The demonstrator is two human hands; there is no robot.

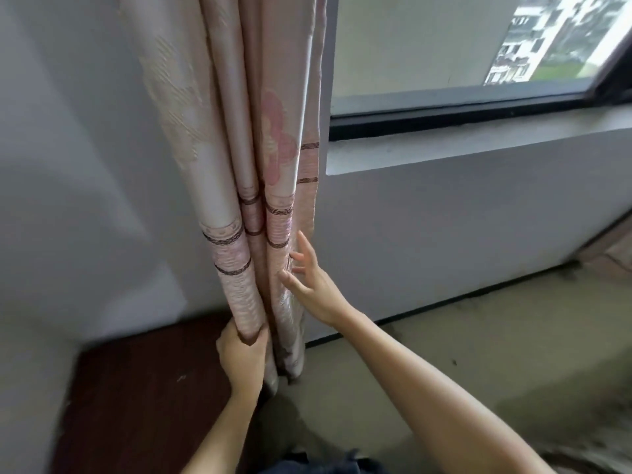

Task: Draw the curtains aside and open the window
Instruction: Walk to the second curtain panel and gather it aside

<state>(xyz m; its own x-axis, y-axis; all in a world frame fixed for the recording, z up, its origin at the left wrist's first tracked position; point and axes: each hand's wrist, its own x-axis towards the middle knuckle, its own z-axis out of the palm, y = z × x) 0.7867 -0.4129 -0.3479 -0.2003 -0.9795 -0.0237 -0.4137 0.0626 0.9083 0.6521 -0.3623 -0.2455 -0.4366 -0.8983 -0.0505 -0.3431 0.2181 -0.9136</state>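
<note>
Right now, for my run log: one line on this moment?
curtain: bunched left of window | left hand: gripping fold | right hand: open, touching edge | window: shut

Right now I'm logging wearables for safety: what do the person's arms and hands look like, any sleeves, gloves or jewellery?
Both arms are bare up to the frame edge, with no sleeves showing. The left hand and right hand wear no gloves, and no rings, watch or bracelet are visible. The fingers are slender. A bit of dark clothing shows at the bottom edge.

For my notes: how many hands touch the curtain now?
2. The left hand grips a low fold of the curtain. The right hand is open, fingers against the right folds, higher up.
</note>
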